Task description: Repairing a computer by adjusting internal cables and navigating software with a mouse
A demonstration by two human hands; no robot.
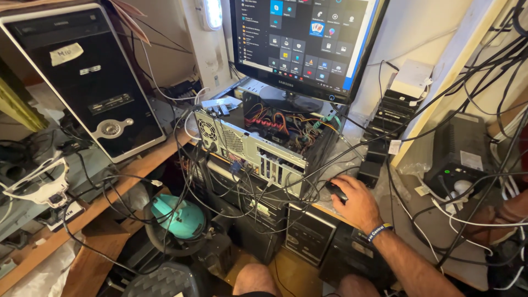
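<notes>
My right hand rests on a black computer mouse on the desk edge, fingers curled over it; a blue wristband sits on the wrist. My left hand is out of view. Just left of the mouse lies an open silver computer case on its side, with orange and red cables showing inside. A black monitor stands behind it, lit with a dark menu of coloured tiles.
A black tower computer leans at the left on a wooden shelf. Stacked black drives and a black power unit sit at the right among many tangled cables. A teal device and more computer cases lie below the desk.
</notes>
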